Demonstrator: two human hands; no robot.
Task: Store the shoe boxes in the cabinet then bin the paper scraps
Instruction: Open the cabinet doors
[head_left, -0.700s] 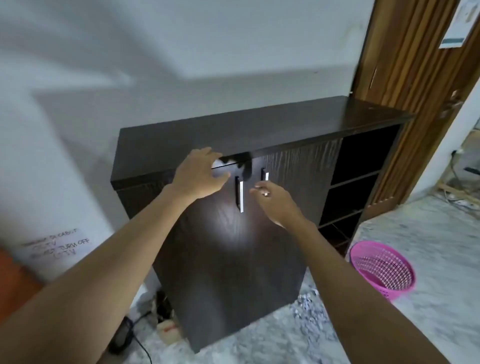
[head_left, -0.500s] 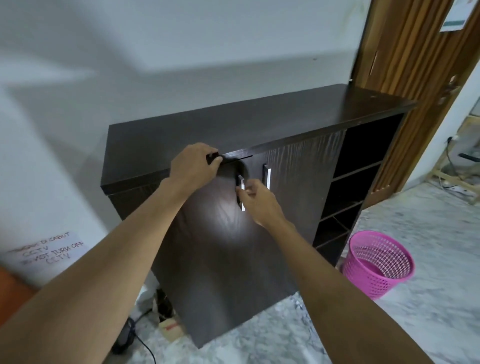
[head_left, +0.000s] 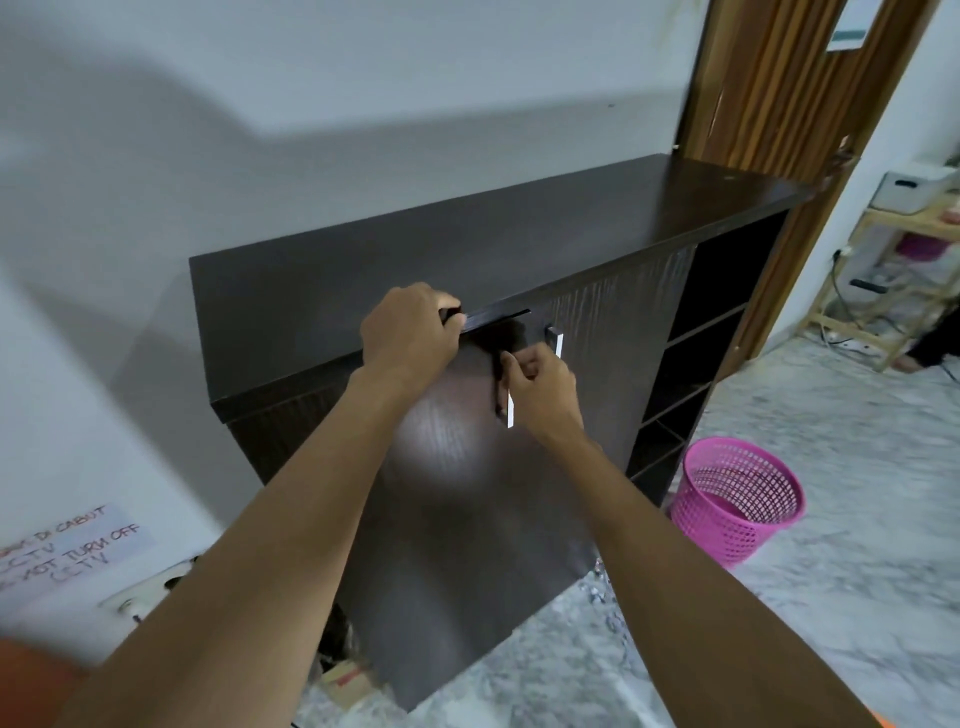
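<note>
Left hand (head_left: 410, 338) curled over cabinet door's (head_left: 467, 499) top edge, right hand (head_left: 545, 400) wrapped round its bar handle (head_left: 511, 418) just below: probably two-point grip to swing it.

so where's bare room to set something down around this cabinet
The cabinet top is bare from the left hand to the door frame, as is marble floor past the pink basket. Crowded: the door handle the right hand grips, and clutter lower left.
</note>
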